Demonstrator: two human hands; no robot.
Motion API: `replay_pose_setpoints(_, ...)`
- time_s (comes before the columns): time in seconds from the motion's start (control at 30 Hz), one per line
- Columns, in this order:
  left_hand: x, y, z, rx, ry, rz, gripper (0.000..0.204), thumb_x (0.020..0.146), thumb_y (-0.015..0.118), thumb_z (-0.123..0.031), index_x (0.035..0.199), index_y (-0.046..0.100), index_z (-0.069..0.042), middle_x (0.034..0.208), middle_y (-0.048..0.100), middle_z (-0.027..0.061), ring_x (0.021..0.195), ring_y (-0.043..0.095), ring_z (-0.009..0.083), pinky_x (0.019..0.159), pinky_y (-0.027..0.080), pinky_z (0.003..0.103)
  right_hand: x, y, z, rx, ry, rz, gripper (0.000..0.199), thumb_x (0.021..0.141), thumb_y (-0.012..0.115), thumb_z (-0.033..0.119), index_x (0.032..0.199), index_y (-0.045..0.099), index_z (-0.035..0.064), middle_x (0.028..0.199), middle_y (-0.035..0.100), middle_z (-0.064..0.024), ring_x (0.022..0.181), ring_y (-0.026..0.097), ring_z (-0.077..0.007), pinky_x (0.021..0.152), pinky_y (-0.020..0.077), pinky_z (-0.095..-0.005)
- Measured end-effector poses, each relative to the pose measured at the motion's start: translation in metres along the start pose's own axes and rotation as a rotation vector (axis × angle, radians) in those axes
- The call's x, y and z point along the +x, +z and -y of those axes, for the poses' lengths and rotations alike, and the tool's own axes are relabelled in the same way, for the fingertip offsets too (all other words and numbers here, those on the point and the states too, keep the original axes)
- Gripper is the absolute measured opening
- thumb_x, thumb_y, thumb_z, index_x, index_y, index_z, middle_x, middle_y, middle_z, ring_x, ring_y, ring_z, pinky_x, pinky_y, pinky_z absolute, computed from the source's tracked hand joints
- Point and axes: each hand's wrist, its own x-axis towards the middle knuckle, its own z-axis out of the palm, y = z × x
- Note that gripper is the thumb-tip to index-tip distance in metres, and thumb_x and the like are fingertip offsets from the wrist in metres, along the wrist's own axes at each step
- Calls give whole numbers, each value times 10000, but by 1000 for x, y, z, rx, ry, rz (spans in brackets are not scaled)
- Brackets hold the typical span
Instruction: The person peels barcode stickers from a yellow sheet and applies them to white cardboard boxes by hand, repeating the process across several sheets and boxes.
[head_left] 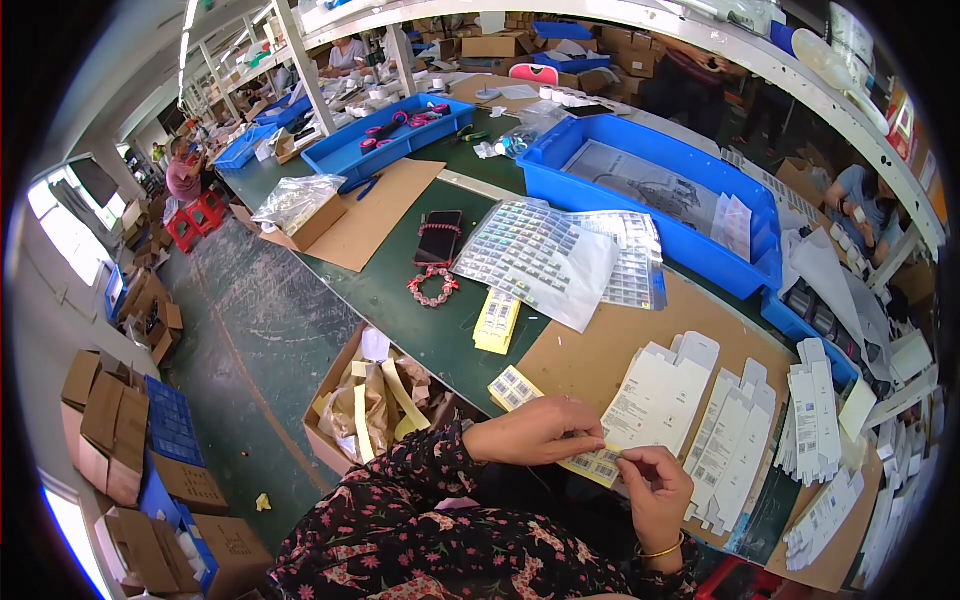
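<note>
My left hand is closed, its fingertips pinched at the upper edge of a yellow-backed label sheet printed with black-and-white codes. My right hand, with a gold bangle at its wrist, pinches the same sheet's right end between thumb and forefinger. Whether a single label is between the left fingertips cannot be made out. Just beyond my left hand lies a yellow label strip, and farther off a small yellow label stack. Flat white printed cartons lie overlapped on brown cardboard beyond my hands, with another carton row to their right.
Shiny silver sticker sheets and a dark phone with a beaded bracelet lie on the green table. Behind stands a large blue tray. An open scrap carton sits left of the table edge. More white cartons are at right.
</note>
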Motion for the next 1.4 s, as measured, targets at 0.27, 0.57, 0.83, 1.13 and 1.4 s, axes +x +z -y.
replay_pose_setpoints(0.27,1,1,1,-8,20,-6,246,1059,711,-245,1050,741,-1,948,718,174,920,685,387,804,523,469,-2,0,-2,48,45,-7,103,937,799,-53,1025,755,-23,982,738,-72,857,709,-128,777,575,-263)
replay_pose_setpoints(0.57,3,2,1,-9,-6,20,230,1059,720,-244,1057,741,-15,959,716,157,913,685,368,793,525,454,-1,-3,-8,-94,-39,10,120,962,782,-64,1052,720,-13,966,724,-14,868,674,-68,783,546,-222)
replay_pose_setpoints(0.83,1,3,2,19,-27,44,205,1062,732,-237,1062,741,-33,994,723,133,949,695,348,818,538,436,-1,-3,-5,-95,-18,17,102,966,778,-55,1041,720,-18,962,722,-20,870,674,-77,792,546,-230)
replay_pose_setpoints(1.13,1,5,2,-5,18,-6,247,1056,720,-268,1054,742,-22,928,696,158,866,669,367,768,511,462,-1,-2,-5,-56,9,1,89,957,776,-54,1025,728,-22,970,731,-47,875,691,-111,800,557,-250)
replay_pose_setpoints(1.4,1,4,-2,18,-2,26,221,1067,720,-251,1083,739,-31,989,712,146,929,681,349,808,527,444,-1,-3,0,-59,-33,-3,88,958,754,-75,1022,722,-23,1046,724,-56,906,672,-105,796,545,-240)
